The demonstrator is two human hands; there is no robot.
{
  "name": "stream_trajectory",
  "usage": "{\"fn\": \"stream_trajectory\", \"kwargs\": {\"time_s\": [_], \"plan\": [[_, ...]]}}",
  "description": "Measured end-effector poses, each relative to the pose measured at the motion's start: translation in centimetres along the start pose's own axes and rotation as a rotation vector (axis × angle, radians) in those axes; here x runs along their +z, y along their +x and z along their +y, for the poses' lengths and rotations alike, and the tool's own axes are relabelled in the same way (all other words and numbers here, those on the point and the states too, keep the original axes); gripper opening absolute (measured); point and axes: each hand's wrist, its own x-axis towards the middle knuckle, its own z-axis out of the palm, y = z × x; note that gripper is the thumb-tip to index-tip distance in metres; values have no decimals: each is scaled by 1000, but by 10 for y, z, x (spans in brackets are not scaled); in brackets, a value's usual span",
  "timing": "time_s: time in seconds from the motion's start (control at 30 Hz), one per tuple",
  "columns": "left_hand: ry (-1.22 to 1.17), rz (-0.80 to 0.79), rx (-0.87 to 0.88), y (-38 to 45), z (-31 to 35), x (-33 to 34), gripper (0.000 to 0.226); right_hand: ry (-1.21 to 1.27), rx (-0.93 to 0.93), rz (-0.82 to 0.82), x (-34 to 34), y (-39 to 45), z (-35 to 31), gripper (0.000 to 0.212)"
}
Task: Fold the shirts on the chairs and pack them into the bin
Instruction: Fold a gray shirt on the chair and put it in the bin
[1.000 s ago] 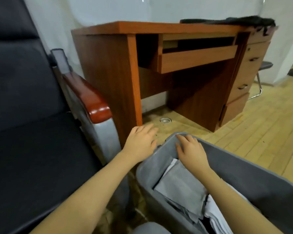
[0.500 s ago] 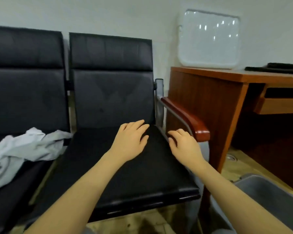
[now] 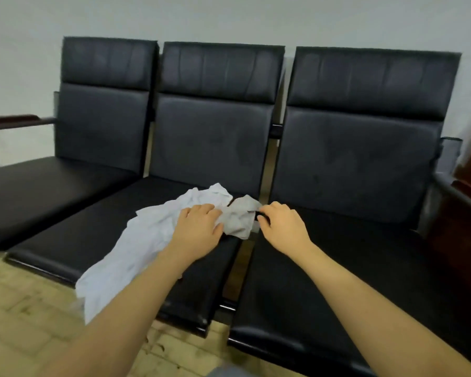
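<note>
White and crumpled, the shirt (image 3: 152,235) lies on the middle chair (image 3: 98,229), low centre of frame. The left hand (image 3: 197,231) grips its bunched cloth; the right hand (image 3: 283,227) pinches the grey end. Pick-up is under way; next comes lifting and spreading it for folding.

Honestly can't read any text here at all. No labels, logos or numbers show on the black chairs (image 3: 210,148), the crumpled shirt (image 3: 147,235) or the wall (image 3: 229,17).
</note>
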Motion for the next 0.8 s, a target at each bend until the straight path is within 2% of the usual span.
{"fn": "stream_trajectory", "kwargs": {"time_s": [0.1,0.17,0.3,0.37,0.43,0.53,0.7,0.8], "plan": [[-20,7,-65,-9,-47,16,61,102,-40,-51,38,25,-30,33],[25,-60,-100,-16,-69,26,73,153,-50,-79,60,35,-42,35],[-32,-158,-73,-21,-91,45,76,181,-21,-140,99,47,-53,39],[-47,-201,-64,-20,-94,56,69,199,5,-141,114,51,-54,38],[-44,-222,-73,-17,-96,68,79,209,27,-133,127,54,-52,32],[-11,-198,-69,-15,-97,82,90,247,66,-71,139,60,-48,14],[-95,31,-95,-7,-93,83,77,606,119,102,125,60,-35,8],[-116,-9,-112,0,-78,81,87,844,141,171,94,54,-26,9]]}}
